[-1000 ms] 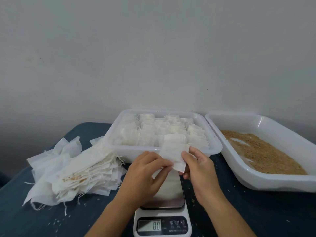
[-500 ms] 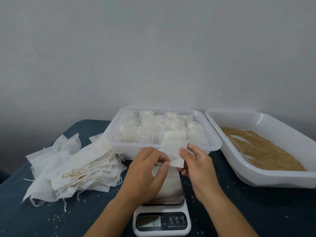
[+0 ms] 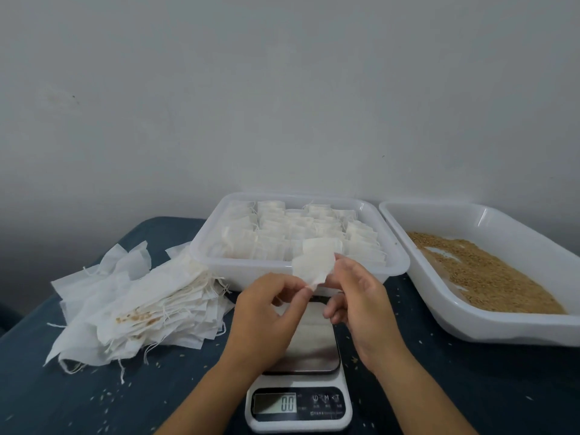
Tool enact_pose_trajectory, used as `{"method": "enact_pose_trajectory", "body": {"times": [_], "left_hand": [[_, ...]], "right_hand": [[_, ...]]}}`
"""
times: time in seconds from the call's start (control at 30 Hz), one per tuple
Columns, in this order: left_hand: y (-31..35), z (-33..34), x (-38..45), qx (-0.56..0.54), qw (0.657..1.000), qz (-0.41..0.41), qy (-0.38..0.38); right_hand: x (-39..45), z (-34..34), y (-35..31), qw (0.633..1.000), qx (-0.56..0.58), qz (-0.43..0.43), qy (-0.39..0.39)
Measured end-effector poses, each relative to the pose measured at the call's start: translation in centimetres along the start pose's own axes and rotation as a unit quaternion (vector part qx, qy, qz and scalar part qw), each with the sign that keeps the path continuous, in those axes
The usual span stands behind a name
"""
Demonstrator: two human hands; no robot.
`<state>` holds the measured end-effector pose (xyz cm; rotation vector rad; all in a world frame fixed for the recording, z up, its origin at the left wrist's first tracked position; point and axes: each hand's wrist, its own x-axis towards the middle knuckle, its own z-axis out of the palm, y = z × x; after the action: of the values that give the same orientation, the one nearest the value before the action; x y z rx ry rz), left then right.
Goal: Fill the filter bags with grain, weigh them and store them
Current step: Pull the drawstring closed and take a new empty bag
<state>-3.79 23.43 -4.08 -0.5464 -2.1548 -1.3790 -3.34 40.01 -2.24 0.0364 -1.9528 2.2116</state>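
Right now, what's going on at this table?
A person is packing grain into small filter bags. Both hands, left hand and right hand, pinch one empty filter bag above the scale, which reads zero. Filled bags sit in the middle tray, loose grain in the right tray, spare empty bags piled at left.

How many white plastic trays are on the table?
2. One tray, behind the scale, holds filled bags. The other tray, at the right, holds grain.
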Motion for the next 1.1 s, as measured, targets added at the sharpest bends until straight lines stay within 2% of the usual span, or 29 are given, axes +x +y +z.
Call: {"method": "enact_pose_trajectory", "body": {"times": [0.07, 0.13, 0.2, 0.3, 0.43, 0.57, 0.63, 0.7, 0.77, 0.83, 0.97, 1.1], "left_hand": [[0.5, 0.4, 0.1, -0.126, 0.985, -0.118, 0.001], [0.7, 0.4, 0.3, -0.205, 0.96, -0.188, 0.015], [0.7, 0.3, 0.2, -0.199, 0.963, -0.18, 0.007], [0.8, 0.1, 0.0, -0.156, 0.978, -0.132, -0.044], [1.1, 0.3, 0.0, -0.135, 0.982, -0.114, -0.063], [1.2, 0.1, 0.1, -0.152, 0.979, -0.137, -0.026], [1.1, 0.1, 0.0, -0.117, 0.984, -0.136, 0.019], [0.9, 0.1, -0.1, -0.027, 0.993, -0.088, 0.072], [0.8, 0.1, -0.1, 0.057, 0.994, -0.016, 0.093], [0.7, -0.1, 0.0, 0.082, 0.992, 0.007, 0.099], [0.7, -0.4, 0.2, 0.067, 0.991, -0.014, 0.117], [0.8, -0.5, 0.2, -0.029, 0.988, -0.113, 0.096]], "right_hand": [[-0.4, 0.2, 0.0, 0.998, -0.056, -0.038, -0.004], [-0.8, 0.3, 0.0, 0.99, -0.117, -0.084, 0.013], [-1.1, 0.4, 0.0, 0.98, -0.165, -0.116, 0.003], [-1.5, 0.8, 0.1, 0.967, -0.211, -0.137, -0.031], [-1.3, 0.7, 0.4, 0.96, -0.232, -0.155, -0.014], [-1.1, 0.6, 0.5, 0.957, -0.249, -0.146, -0.001], [-1.0, 0.4, 0.5, 0.949, -0.278, -0.152, -0.007], [-1.0, 0.3, 0.6, 0.929, -0.334, -0.155, -0.033], [-1.3, 0.3, 0.9, 0.899, -0.403, -0.159, -0.058], [-1.5, 0.5, 1.0, 0.869, -0.449, -0.202, -0.055], [-1.9, 0.5, 0.0, 0.819, -0.458, -0.337, -0.082], [-1.7, -0.3, -0.4, 0.803, -0.488, -0.319, -0.123]]}}
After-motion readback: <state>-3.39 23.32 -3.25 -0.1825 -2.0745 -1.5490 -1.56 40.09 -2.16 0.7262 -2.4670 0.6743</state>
